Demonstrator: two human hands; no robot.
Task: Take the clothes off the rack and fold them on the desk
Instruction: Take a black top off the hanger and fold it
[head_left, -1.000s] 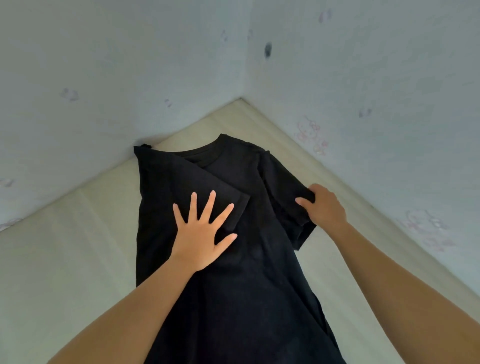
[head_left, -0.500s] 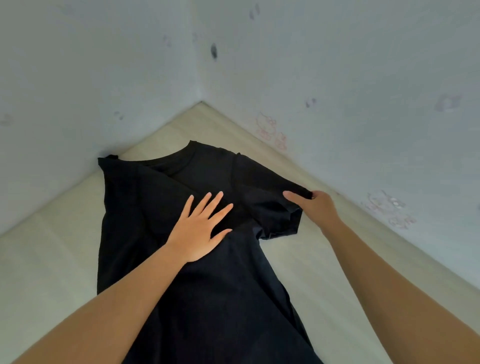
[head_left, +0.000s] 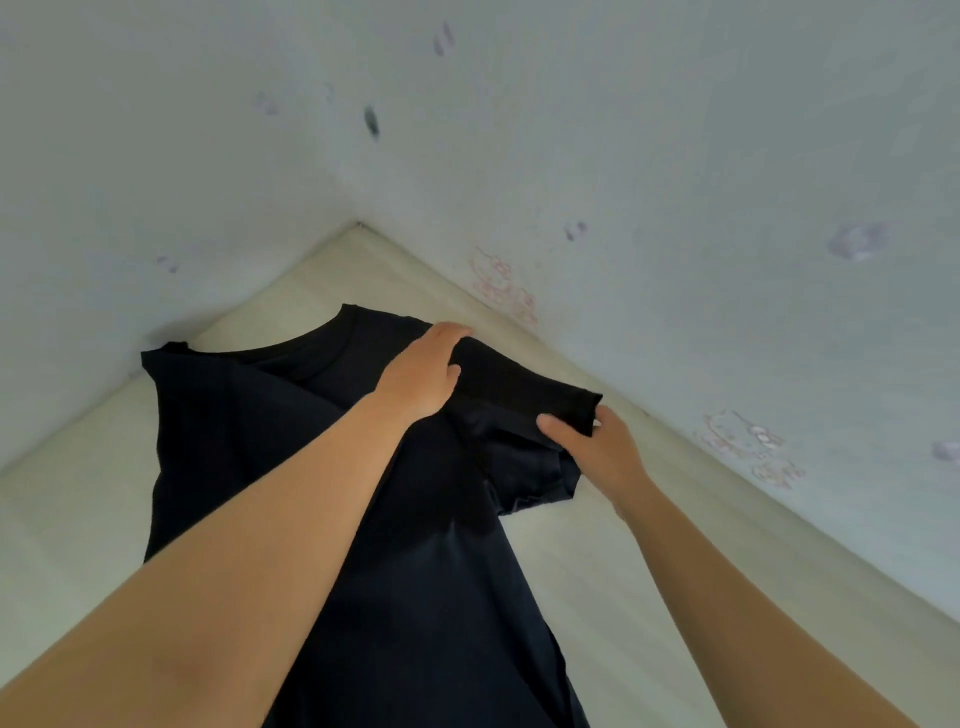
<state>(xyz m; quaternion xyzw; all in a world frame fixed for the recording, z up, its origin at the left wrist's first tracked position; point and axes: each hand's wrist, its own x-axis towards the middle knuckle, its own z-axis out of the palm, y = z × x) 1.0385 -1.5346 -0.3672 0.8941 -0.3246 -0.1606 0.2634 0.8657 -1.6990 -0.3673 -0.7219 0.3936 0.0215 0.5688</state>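
Head view: black T-shirt (head_left: 441, 597) lies on the pale desk (head_left: 597, 571) near the far corner. The left hand (head_left: 418, 376), flat and relaxed, presses its shoulder, and the right hand (head_left: 597, 452) pinches the right sleeve (head_left: 524, 384).

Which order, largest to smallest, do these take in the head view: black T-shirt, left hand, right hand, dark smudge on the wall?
1. black T-shirt
2. left hand and right hand, too alike to rank
3. dark smudge
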